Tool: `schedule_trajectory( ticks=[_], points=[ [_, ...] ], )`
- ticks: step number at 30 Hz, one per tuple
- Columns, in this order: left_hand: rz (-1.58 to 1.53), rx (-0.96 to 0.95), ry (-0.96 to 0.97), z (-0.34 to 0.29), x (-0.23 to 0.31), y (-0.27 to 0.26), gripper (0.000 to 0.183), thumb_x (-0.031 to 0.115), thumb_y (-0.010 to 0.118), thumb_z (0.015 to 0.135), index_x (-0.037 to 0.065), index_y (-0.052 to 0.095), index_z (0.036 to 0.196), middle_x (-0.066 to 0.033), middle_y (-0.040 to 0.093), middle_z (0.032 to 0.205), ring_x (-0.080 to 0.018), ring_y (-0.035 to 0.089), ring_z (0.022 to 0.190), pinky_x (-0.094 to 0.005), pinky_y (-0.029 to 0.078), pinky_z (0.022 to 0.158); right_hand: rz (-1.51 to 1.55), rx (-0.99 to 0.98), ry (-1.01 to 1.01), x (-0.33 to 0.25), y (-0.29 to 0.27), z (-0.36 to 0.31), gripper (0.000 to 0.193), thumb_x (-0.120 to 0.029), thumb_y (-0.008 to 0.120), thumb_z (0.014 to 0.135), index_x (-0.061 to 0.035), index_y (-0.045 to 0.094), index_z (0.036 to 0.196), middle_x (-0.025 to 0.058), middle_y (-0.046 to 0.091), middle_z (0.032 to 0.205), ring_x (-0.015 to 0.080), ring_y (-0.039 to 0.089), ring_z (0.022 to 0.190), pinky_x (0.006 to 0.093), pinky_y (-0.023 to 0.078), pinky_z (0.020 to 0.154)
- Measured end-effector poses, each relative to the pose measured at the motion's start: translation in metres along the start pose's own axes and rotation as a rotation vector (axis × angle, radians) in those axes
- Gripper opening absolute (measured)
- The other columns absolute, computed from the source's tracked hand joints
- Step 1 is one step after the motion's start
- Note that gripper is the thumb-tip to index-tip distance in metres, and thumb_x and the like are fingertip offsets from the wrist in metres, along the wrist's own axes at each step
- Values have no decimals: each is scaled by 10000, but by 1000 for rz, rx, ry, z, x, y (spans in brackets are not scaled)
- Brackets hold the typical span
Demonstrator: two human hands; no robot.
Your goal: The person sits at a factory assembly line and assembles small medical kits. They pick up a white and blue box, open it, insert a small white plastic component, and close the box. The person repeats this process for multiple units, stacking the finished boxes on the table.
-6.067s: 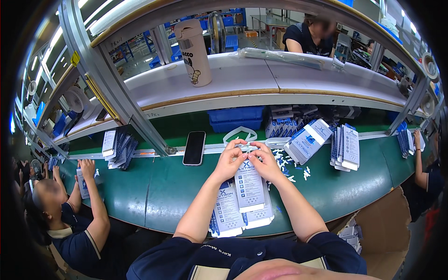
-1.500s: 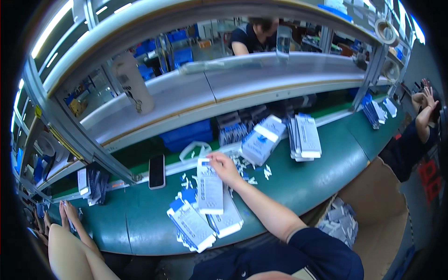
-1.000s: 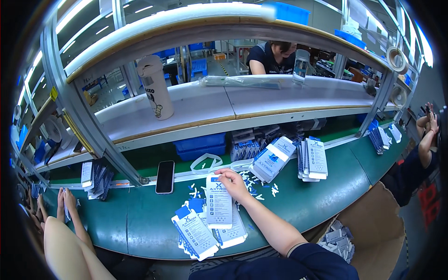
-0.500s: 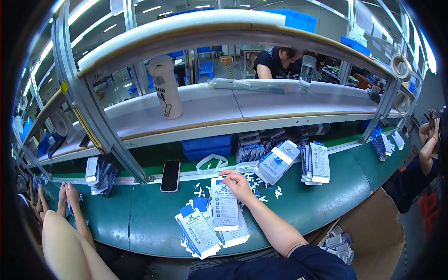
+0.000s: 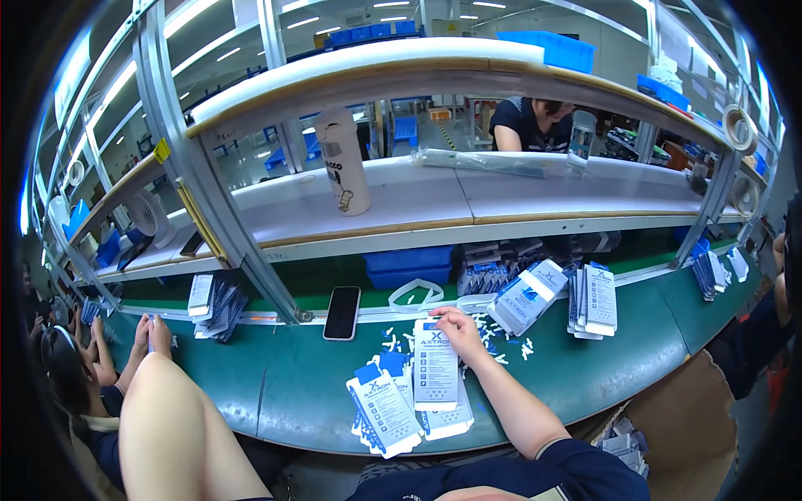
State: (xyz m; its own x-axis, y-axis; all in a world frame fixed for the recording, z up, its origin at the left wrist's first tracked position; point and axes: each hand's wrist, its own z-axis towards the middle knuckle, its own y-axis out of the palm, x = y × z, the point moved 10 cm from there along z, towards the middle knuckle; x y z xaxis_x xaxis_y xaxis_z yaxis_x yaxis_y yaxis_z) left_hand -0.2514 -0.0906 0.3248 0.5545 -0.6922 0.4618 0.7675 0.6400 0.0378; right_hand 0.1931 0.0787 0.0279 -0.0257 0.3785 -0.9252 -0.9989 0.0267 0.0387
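On the green workbench [image 5: 585,376], the right hand [image 5: 458,327] pinches a flat white-and-blue package [image 5: 435,374] by its top edge, so it could slide onto the loose stack [image 5: 393,409] beneath.

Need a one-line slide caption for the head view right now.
Right hand rests on the top of a flat white-and-blue package atop a fanned stack on the green bench; black phone lies alongside.

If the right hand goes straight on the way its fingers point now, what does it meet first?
The right hand points up-left across the top of the white-and-blue package. Going on, it probably first meets the white loop strap; depth is hard to judge.
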Motion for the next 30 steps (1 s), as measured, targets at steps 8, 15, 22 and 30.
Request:
schedule_trajectory(
  ticks=[8,15,22,30],
  points=[
    [-2,-14,1,3,-1,0,339,473,436,882,191,596,981,-4,546,991,-200,505,955,-459,321,936,7,-16,21,-2,5,-3,160,-58,558,802,13,604,666,115,605,1075,176,535,994,297,383,882],
    [-9,-4,32,7,8,-3,359,490,428,887,189,591,996,-13,541,1011,-210,503,969,-471,316,949,1,-27,-3,2,5,-1,151,-50,560,807,12,602,676,119,605,1071,178,540,990,294,385,883],
    [-22,-4,43,4,10,-5,379,508,421,891,188,585,1010,-22,536,1031,-220,501,983,-483,310,961,9,-31,-34,-3,5,-3,145,-46,565,801,11,600,672,117,614,1063,183,543,989,300,387,877],
    [-78,20,91,15,20,-5,402,528,412,896,186,579,1027,-32,530,1054,-232,498,999,-497,304,975,24,-19,-23,-4,5,-3,127,-32,580,781,27,598,671,105,633,1044,186,558,972,293,399,858]
  ],
)
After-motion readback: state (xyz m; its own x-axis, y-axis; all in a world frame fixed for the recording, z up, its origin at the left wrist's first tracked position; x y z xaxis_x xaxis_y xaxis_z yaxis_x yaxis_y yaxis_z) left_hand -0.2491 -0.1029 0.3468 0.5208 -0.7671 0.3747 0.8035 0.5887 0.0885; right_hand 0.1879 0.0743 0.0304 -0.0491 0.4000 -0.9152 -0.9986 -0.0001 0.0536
